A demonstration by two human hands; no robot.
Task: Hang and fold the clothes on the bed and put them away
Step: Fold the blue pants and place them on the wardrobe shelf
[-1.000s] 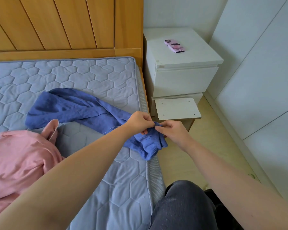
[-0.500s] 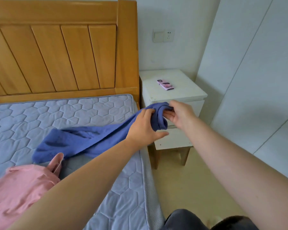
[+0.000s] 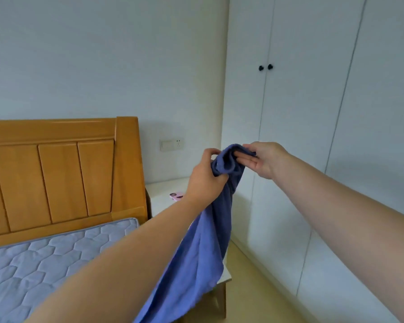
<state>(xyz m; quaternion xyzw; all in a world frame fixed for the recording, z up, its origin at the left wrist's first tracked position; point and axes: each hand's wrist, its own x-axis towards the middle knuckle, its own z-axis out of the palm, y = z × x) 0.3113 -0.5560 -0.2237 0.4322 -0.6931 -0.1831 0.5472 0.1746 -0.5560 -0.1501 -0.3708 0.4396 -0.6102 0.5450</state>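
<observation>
A blue garment (image 3: 196, 259) hangs in the air in front of me, lifted off the bed (image 3: 44, 257). My left hand (image 3: 204, 178) grips its bunched top edge from the left. My right hand (image 3: 264, 159) pinches the same edge from the right, thumb on top and fingers underneath. The cloth trails down under my left forearm and out of the bottom of the view. The pink garment is out of view.
A wooden headboard (image 3: 56, 173) stands at the left. A white nightstand (image 3: 163, 194) beside it carries a pink phone (image 3: 176, 196). White wardrobe doors (image 3: 301, 136) with two black knobs (image 3: 265, 67) fill the right side. Pale floor lies below them.
Both hands have raised the blue garment from the bed's edge up to chest height. My view has tilted upward, so the wardrobe now shows and the pink garment has dropped out of sight.
</observation>
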